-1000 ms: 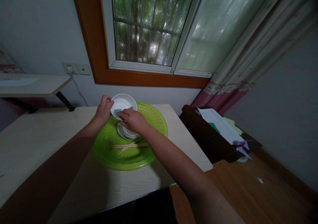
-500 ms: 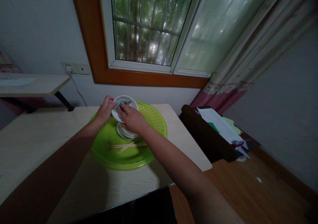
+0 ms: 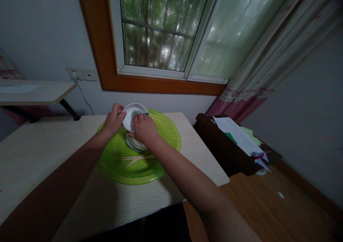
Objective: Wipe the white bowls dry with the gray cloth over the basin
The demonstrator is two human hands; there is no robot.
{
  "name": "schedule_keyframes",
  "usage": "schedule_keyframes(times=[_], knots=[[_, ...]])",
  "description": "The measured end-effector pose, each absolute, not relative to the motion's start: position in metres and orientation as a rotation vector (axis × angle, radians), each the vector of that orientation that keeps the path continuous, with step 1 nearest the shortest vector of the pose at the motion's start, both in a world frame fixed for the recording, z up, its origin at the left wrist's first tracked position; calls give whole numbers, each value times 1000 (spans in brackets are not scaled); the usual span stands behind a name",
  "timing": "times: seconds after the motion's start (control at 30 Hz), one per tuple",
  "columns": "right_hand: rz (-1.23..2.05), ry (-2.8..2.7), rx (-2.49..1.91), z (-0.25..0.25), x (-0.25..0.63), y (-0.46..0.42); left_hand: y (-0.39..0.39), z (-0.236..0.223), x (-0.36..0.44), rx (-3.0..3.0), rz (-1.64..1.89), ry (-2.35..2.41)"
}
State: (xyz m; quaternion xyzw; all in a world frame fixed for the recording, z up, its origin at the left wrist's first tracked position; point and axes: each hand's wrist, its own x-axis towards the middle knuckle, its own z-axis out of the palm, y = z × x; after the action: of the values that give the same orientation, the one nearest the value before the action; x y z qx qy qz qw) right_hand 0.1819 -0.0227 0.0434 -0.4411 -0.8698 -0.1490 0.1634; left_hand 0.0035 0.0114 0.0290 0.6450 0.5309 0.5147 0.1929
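My left hand [image 3: 114,119] grips the left rim of a white dish [image 3: 129,117], tilted toward me above a green plastic basket [image 3: 118,177]. My right hand [image 3: 144,127] presses a grey-green cloth [image 3: 136,112] against the inside of the dish, fingers curled over it. Below the dish, a stack of white dishes [image 3: 133,144] sits in the basket, partly hidden by my right hand. Light wooden chopsticks [image 3: 136,158] lie crossed in the basket, nearer to me than the stack.
The basket stands on a pale wooden table [image 3: 80,163]. A raised shelf [image 3: 34,95] is at the left, near a wall socket [image 3: 80,74] with a cord. To the right, papers [image 3: 235,133] lie on a dark brown piece of furniture [image 3: 214,142]. A window [image 3: 166,27] is ahead.
My right hand has moved slightly right within the dish, its fingers more curled, and the cloth has shifted right with it. More of the dish's left inside shows. My left hand keeps its grip.
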Motion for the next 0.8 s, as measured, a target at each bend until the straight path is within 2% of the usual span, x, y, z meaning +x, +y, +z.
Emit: schedule_keyframes(times=[0.3, 0.57, 0.8], knots=[[-489, -2646, -984, 41, 188, -15, 11, 27, 2, 1783, 1486, 1531], [-355, -2619, -800, 31, 194, -6, 15, 23, -1, 1690, 1543, 1550], [-262, -2557, -777, 28, 196, -6, 18, 19, -1, 1776, 1454, 1522]])
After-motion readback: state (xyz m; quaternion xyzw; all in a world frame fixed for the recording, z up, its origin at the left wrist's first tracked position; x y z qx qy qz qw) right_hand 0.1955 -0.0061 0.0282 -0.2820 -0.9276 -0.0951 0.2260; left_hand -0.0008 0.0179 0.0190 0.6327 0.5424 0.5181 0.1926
